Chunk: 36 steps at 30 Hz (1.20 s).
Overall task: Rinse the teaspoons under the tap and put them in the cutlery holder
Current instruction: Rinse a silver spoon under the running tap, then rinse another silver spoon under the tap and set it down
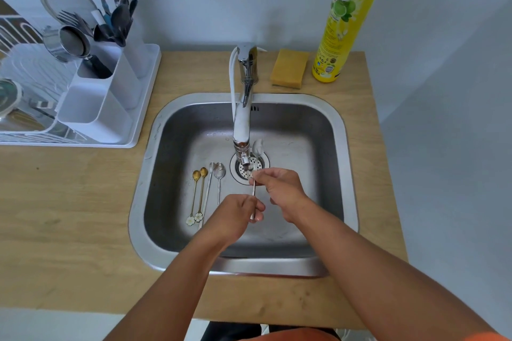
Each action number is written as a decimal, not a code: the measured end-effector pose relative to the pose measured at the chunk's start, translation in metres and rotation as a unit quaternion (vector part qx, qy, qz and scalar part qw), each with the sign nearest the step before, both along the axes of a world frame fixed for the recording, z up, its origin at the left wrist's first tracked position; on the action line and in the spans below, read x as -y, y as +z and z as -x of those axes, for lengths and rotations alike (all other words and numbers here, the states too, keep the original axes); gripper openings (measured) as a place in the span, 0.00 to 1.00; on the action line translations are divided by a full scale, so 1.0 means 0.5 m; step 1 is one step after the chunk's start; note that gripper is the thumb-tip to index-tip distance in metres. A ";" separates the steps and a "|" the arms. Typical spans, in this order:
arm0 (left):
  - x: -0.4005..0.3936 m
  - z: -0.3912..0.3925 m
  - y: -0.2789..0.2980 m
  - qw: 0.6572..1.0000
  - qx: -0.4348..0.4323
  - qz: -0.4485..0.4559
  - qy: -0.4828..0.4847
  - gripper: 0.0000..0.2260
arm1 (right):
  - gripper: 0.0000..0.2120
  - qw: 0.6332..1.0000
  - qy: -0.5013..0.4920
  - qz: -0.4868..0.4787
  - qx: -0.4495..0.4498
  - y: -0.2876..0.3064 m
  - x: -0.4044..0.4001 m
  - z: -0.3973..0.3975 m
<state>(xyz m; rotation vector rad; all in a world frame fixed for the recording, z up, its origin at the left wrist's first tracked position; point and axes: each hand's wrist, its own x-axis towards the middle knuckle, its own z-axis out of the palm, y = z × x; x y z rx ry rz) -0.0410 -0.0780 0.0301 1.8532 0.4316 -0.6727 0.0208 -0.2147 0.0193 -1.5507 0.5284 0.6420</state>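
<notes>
A silver teaspoon (256, 158) stood tilted beneath the tap (241, 130), pinched by both hands. Left of the left hand (235, 219), four teaspoons (206, 188) lay side by side; the white cutlery holder (105, 91) sat far left.

Light wooden countertop (69, 202) with inset steel sink (343, 147), white plastic drying tray (144, 108), yellow rectangular sponge (289, 68), tall yellow-green detergent bottle (343, 25).

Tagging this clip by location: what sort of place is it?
Most likely a small home kitchen's washing-up spot: a steel sink with a tap, a dish-soap bottle beside a sponge, and a cutlery holder.
</notes>
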 end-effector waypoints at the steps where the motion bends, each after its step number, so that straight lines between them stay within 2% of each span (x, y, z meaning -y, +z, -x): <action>1: 0.008 -0.002 -0.002 1.000 0.001 -0.006 -0.011 0.17 | 0.05 1.000 -0.001 0.010 0.006 -0.002 0.008 -0.005; 5: 0.033 -0.013 -0.013 0.998 -0.031 -0.011 -0.044 0.18 | 0.07 0.998 -0.005 0.061 -0.001 -0.024 0.037 -0.011; 7: 0.031 -0.019 -0.026 0.996 -0.041 -0.041 -0.068 0.18 | 0.08 0.995 -0.011 0.097 -0.016 -0.043 0.044 -0.010; 10: 0.001 -0.024 -0.049 0.987 -0.043 -0.131 -0.087 0.18 | 0.10 0.988 -0.020 0.145 -0.038 -0.070 0.049 -0.012; 14: -0.062 -0.030 -0.076 0.964 -0.028 -0.263 -0.035 0.14 | 0.11 0.980 -0.012 0.189 -0.060 -0.091 0.053 -0.017; 17: -0.095 -0.034 -0.088 0.944 -0.040 -0.328 -0.003 0.11 | 0.08 0.970 0.014 0.232 -0.065 -0.097 0.054 -0.018; 21: -0.111 -0.046 -0.103 0.920 -0.047 -0.389 -0.004 0.11 | 0.05 0.956 0.066 0.281 -0.059 -0.105 0.059 -0.023; 31: -0.108 -0.075 -0.133 0.904 -0.054 -0.425 -0.022 0.13 | 0.11 0.903 0.144 0.403 -0.024 -0.112 0.051 -0.030; 36: -0.107 -0.081 -0.134 0.915 -0.073 -0.397 0.006 0.13 | 0.10 0.895 0.166 0.413 -0.020 -0.112 0.050 -0.035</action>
